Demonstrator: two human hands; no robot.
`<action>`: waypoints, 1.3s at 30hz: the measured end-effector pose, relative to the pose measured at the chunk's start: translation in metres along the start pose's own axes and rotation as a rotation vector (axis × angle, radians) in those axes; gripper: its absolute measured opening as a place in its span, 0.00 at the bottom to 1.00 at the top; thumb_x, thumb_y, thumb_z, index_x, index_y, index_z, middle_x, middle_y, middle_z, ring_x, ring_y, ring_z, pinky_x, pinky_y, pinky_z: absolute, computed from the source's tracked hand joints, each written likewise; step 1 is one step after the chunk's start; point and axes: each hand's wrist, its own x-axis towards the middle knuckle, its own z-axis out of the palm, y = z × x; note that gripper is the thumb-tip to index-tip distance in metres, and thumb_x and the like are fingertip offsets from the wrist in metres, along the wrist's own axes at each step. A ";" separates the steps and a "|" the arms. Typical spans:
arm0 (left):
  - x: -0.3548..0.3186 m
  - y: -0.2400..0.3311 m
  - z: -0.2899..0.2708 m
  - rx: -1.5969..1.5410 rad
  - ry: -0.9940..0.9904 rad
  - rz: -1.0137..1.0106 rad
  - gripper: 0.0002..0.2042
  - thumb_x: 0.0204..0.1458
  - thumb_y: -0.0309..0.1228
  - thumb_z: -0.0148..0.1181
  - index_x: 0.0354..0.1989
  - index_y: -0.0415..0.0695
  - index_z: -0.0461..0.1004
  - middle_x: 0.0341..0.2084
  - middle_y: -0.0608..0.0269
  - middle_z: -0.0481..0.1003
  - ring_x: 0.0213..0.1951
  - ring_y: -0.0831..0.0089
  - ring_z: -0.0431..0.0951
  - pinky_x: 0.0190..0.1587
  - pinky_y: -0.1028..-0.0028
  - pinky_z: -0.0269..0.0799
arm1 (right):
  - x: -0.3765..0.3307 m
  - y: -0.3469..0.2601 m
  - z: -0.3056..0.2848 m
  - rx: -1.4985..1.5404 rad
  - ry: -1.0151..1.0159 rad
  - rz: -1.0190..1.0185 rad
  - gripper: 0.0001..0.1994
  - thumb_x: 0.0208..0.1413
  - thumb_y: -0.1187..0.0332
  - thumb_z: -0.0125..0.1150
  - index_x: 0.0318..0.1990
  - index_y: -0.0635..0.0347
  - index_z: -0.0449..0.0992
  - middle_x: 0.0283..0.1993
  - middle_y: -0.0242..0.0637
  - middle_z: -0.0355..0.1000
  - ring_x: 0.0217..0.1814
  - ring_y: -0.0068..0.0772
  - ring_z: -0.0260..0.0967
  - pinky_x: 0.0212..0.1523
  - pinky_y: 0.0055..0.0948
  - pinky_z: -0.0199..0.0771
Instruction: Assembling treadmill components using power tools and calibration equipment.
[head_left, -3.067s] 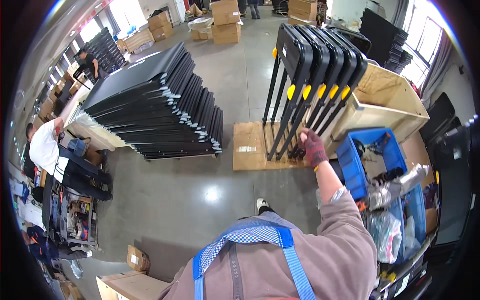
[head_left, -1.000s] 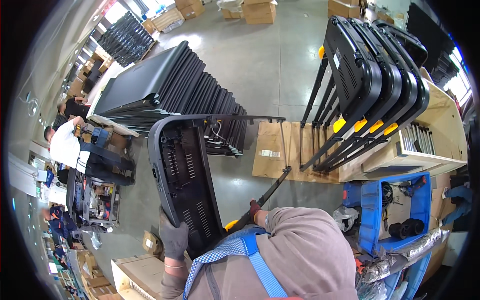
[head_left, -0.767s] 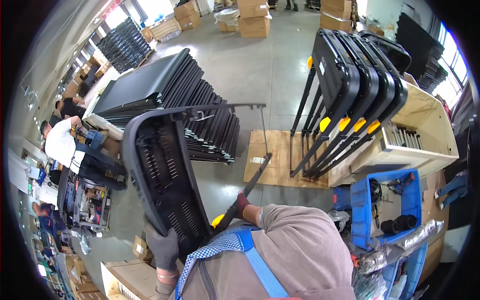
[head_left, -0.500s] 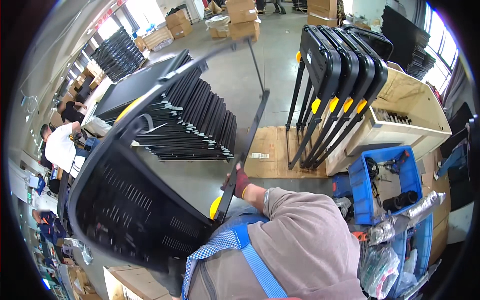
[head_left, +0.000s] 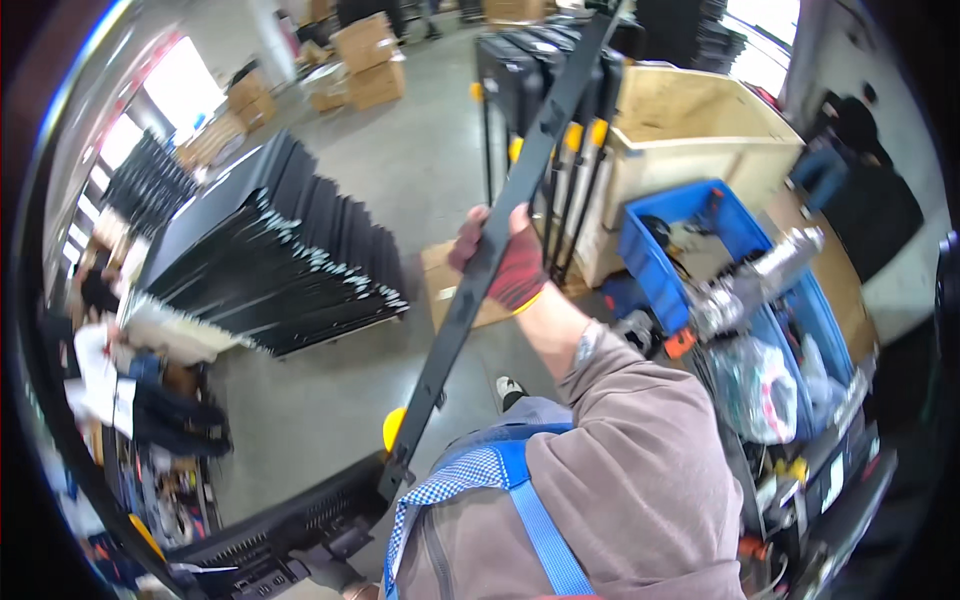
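I hold a large black metal frame with a slotted panel (head_left: 300, 515) at its lower end and a yellow round cap (head_left: 393, 430) at the joint. Its long flat bar (head_left: 458, 325) rises slantwise to the upper right, and my right hand (head_left: 512, 262), in a dark red glove with bare fingertips, is closed round it. Another side of the frame curves along the far left rim of the view. Low down, my left hand (head_left: 335, 570), dark-gloved, is at the panel's near edge; it appears to grip there, its fingers partly hidden.
A stack of black panels (head_left: 270, 260) stands left of centre. Similar frames (head_left: 510, 80) stand upright behind the bar, beside a wooden crate (head_left: 700, 150). Blue bins (head_left: 650, 270) with tools lie on the right. One person (head_left: 100, 370) is at the left, another (head_left: 850, 140) sits far right.
The frame has swung: its panel has dropped lower and its bar now points up to the right. My right hand has risen with the bar. The view has turned rightward.
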 end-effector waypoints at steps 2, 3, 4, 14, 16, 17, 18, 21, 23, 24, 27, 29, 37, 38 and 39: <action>0.041 -0.002 0.005 -0.005 -0.108 -0.009 0.30 0.51 0.34 0.60 0.60 0.32 0.57 0.54 0.47 0.66 0.49 0.60 0.71 0.54 0.66 0.65 | -0.036 -0.065 0.007 0.018 0.062 -0.184 0.26 0.47 0.39 0.59 0.37 0.54 0.70 0.25 0.30 0.63 0.29 0.30 0.63 0.31 0.32 0.65; 0.060 -0.005 0.012 -0.008 -0.160 -0.014 0.30 0.51 0.34 0.60 0.60 0.32 0.57 0.53 0.47 0.66 0.49 0.60 0.71 0.54 0.66 0.65 | -0.060 -0.097 0.018 0.019 0.097 -0.290 0.25 0.47 0.40 0.59 0.36 0.53 0.70 0.24 0.29 0.62 0.27 0.29 0.61 0.29 0.30 0.64; 0.076 -0.010 0.021 -0.010 -0.216 -0.026 0.30 0.51 0.34 0.60 0.60 0.32 0.57 0.53 0.47 0.67 0.49 0.60 0.71 0.54 0.66 0.65 | -0.091 -0.124 0.028 0.016 0.134 -0.400 0.24 0.47 0.40 0.59 0.35 0.53 0.69 0.23 0.27 0.60 0.26 0.27 0.60 0.27 0.28 0.63; 0.109 -0.046 0.198 -0.079 -0.693 -0.117 0.30 0.51 0.36 0.59 0.60 0.33 0.58 0.52 0.47 0.68 0.49 0.60 0.72 0.54 0.66 0.66 | -0.368 -0.196 -0.002 -0.117 0.521 -0.908 0.08 0.51 0.58 0.55 0.29 0.50 0.69 0.19 0.26 0.56 0.19 0.26 0.53 0.24 0.28 0.59; 0.097 -0.045 0.241 -0.087 -0.779 -0.120 0.30 0.51 0.37 0.59 0.60 0.33 0.59 0.52 0.47 0.68 0.49 0.60 0.72 0.54 0.66 0.66 | -0.414 -0.202 -0.002 -0.106 0.534 -0.991 0.08 0.50 0.58 0.55 0.28 0.49 0.69 0.18 0.26 0.56 0.18 0.26 0.53 0.23 0.29 0.58; 0.088 -0.044 0.265 -0.093 -0.824 -0.120 0.30 0.51 0.37 0.59 0.60 0.33 0.59 0.52 0.47 0.68 0.48 0.60 0.72 0.54 0.66 0.66 | -0.438 -0.207 -0.004 -0.095 0.539 -1.033 0.07 0.49 0.58 0.55 0.28 0.49 0.69 0.18 0.27 0.56 0.18 0.27 0.54 0.23 0.30 0.57; 0.075 -0.043 0.289 -0.100 -0.868 -0.121 0.30 0.51 0.37 0.59 0.60 0.33 0.59 0.52 0.47 0.68 0.48 0.60 0.72 0.54 0.66 0.66 | -0.462 -0.212 -0.005 -0.084 0.542 -1.076 0.07 0.48 0.59 0.55 0.28 0.48 0.69 0.18 0.27 0.56 0.17 0.28 0.54 0.22 0.31 0.57; 0.020 -0.040 0.367 -0.131 -1.005 -0.131 0.30 0.52 0.38 0.59 0.59 0.33 0.59 0.51 0.48 0.68 0.48 0.60 0.72 0.54 0.66 0.66 | -0.528 -0.222 -0.007 -0.090 0.620 -1.228 0.07 0.47 0.59 0.55 0.28 0.49 0.69 0.18 0.27 0.57 0.17 0.28 0.54 0.22 0.31 0.57; -0.030 -0.037 0.419 -0.154 -1.100 -0.140 0.30 0.52 0.38 0.59 0.59 0.34 0.60 0.51 0.48 0.69 0.48 0.60 0.72 0.54 0.66 0.66 | -0.569 -0.232 -0.003 -0.093 0.659 -1.332 0.08 0.47 0.59 0.55 0.28 0.50 0.69 0.18 0.27 0.57 0.17 0.28 0.55 0.22 0.31 0.57; -0.059 -0.034 0.445 -0.165 -1.149 -0.144 0.30 0.52 0.39 0.59 0.59 0.34 0.60 0.51 0.48 0.69 0.48 0.60 0.72 0.54 0.65 0.66 | -0.587 -0.237 -0.001 -0.067 0.669 -1.389 0.08 0.47 0.59 0.55 0.28 0.50 0.69 0.18 0.27 0.58 0.17 0.28 0.55 0.22 0.30 0.58; -0.145 -0.022 0.514 -0.192 -1.290 -0.151 0.30 0.52 0.39 0.59 0.59 0.34 0.60 0.51 0.48 0.69 0.48 0.60 0.72 0.53 0.65 0.66 | -0.639 -0.252 0.004 -0.007 0.682 -1.545 0.08 0.47 0.58 0.55 0.28 0.50 0.69 0.19 0.26 0.59 0.17 0.27 0.55 0.22 0.29 0.59; -0.208 -0.013 0.554 -0.210 -1.378 -0.154 0.30 0.52 0.40 0.59 0.59 0.34 0.60 0.50 0.48 0.69 0.48 0.60 0.72 0.53 0.65 0.66 | -0.674 -0.262 0.006 0.037 0.715 -1.636 0.08 0.47 0.58 0.55 0.28 0.49 0.69 0.20 0.27 0.61 0.18 0.27 0.57 0.22 0.31 0.60; -0.412 0.020 0.652 -0.228 -1.657 -0.153 0.30 0.52 0.42 0.59 0.59 0.35 0.61 0.49 0.48 0.70 0.48 0.60 0.72 0.53 0.65 0.66 | -0.752 -0.278 0.034 0.180 0.954 -2.063 0.06 0.44 0.61 0.54 0.29 0.49 0.68 0.20 0.25 0.58 0.18 0.27 0.52 0.23 0.30 0.57; -0.432 0.025 0.660 -0.233 -1.684 -0.154 0.30 0.52 0.42 0.59 0.59 0.35 0.61 0.49 0.48 0.70 0.48 0.60 0.72 0.53 0.65 0.66 | -0.758 -0.279 0.035 0.186 0.929 -2.118 0.06 0.44 0.61 0.54 0.29 0.48 0.68 0.20 0.25 0.58 0.18 0.27 0.52 0.23 0.30 0.57; -0.451 0.031 0.668 -0.238 -1.711 -0.154 0.30 0.52 0.42 0.59 0.59 0.35 0.61 0.49 0.48 0.71 0.48 0.60 0.72 0.53 0.65 0.66 | -0.765 -0.280 0.032 0.192 0.926 -2.144 0.06 0.44 0.61 0.54 0.29 0.48 0.68 0.20 0.25 0.58 0.18 0.27 0.52 0.23 0.30 0.57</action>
